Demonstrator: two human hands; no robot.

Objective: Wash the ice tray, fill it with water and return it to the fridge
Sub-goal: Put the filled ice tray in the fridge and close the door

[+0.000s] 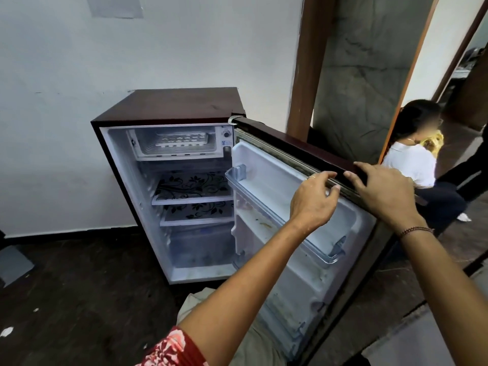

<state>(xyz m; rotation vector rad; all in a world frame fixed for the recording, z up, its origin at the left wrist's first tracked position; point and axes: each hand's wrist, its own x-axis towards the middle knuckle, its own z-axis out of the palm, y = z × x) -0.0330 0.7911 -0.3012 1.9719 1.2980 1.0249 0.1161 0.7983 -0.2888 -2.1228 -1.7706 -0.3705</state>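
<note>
left hand (314, 196), right hand (383, 191) grip fridge door (287, 143) | ice tray (182, 141) in freezer (142, 152), well apart

door (287, 145) stands wide; clear path to ice tray (182, 140) in freezer box (148, 155).

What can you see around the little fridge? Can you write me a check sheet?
Surface: dark floor; the fridge stands on it.
Job's things: the fridge is open, and the tray lies in the freezer box at the top. The two patterned shelves hold nothing I can see.
Clutter: white scraps on the floor at left, and brownish stains inside the door.
Hands: the left hand and the right hand both hold the door's top edge.
Cables: nothing seen.
Surroundings: a white wall behind the fridge, and a person in a white top low down at right.
</note>
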